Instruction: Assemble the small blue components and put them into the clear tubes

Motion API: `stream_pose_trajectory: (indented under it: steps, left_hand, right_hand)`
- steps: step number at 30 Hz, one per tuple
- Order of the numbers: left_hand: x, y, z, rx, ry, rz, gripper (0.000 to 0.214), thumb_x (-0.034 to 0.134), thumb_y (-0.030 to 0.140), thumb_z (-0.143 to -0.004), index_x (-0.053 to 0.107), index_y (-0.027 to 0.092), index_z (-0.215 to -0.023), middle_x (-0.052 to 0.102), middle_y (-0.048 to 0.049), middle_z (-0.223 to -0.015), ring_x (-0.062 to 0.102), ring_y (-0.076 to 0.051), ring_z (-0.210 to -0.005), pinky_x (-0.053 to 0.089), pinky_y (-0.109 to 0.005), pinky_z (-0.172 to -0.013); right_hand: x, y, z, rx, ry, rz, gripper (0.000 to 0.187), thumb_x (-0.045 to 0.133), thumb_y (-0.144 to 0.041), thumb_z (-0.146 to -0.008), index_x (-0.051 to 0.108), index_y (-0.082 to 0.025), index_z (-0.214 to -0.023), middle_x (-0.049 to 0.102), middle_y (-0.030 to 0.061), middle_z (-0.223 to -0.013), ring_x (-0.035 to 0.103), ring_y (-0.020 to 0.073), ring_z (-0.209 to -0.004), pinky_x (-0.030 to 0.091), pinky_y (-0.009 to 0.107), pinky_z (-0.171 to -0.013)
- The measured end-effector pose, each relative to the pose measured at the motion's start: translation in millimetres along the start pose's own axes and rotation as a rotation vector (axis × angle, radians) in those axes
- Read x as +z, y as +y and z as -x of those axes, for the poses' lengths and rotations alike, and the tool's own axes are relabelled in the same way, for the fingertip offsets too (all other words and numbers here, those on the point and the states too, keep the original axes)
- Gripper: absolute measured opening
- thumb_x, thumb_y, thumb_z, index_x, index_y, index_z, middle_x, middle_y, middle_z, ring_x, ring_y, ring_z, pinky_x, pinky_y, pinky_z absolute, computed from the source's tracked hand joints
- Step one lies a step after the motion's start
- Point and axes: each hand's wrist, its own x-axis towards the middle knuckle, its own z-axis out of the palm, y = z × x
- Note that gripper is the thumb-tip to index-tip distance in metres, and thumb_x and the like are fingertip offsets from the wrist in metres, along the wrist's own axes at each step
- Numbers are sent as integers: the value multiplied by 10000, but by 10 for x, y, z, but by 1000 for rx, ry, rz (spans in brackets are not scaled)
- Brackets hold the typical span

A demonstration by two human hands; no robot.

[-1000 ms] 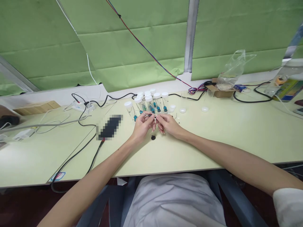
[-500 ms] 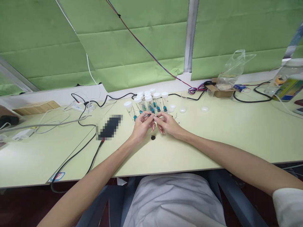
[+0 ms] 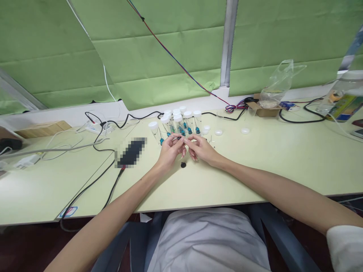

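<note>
My left hand (image 3: 171, 150) is closed in a pinch on a thin metal rod (image 3: 172, 136) with a small dark part at its end near the fingertips. My right hand (image 3: 202, 150) meets it at the fingertips, thumb and forefinger pressed together; whatever they pinch is too small to make out. Just below both hands a small round black piece (image 3: 183, 165) lies on the table. Behind them stand several clear tubes with white caps (image 3: 177, 118), each holding a blue-green part on a thin rod. A tiny L-shaped metal piece (image 3: 212, 141) lies beside the right hand.
Loose white caps (image 3: 218, 132) lie right of the tubes. A blurred dark device (image 3: 132, 152) with a cable (image 3: 114, 187) sits to the left. Further right are a cardboard box (image 3: 268, 111) with a plastic bag and a large clear jar (image 3: 346, 96). Cables run along the back.
</note>
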Motion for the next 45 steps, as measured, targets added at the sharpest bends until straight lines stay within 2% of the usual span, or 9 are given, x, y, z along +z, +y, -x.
stream_pose_trajectory:
  steps: [5,12,23,33,45]
  left_hand:
    - [3,0,1,-1,-1,0,375,820,414,-754,549,197,-896,571,33,-632,540,-104,-476,422,-233,-447]
    - [24,26,21,-20,-23,-20,385,813,437,-758,545,194,-888,608,8,-659,535,-106,-477,407,-231,-436]
    - [5,29,12,-22,19,-21,338,809,372,-754,559,199,-903,574,36,-640,529,-99,-480,412,-227,-450]
    - [25,62,33,-38,-1,-32,318,792,343,-761,552,197,-909,558,43,-624,513,-100,-473,406,-227,-446]
    - [16,63,27,-15,-62,-31,317,781,384,-797,556,184,-895,553,22,-611,537,-114,-498,400,-224,-446]
  right_hand:
    - [-9,0,-2,-16,-15,-4,443,636,-640,-861,516,-214,-884,494,-99,-479,485,91,-386,382,195,-380]
    - [-11,81,-45,-27,-8,-9,524,500,-689,-919,518,-199,-735,486,-68,-459,471,87,-366,387,202,-362]
    - [4,8,13,-13,-22,22,449,613,-654,-881,502,-220,-842,499,-92,-464,476,91,-383,385,195,-387]
    - [4,40,-6,-59,-52,32,469,589,-667,-895,514,-213,-801,488,-81,-453,471,98,-360,382,215,-364]
    - [3,63,-4,-65,-82,22,553,492,-694,-928,596,-179,-754,503,-58,-457,461,89,-352,394,213,-361]
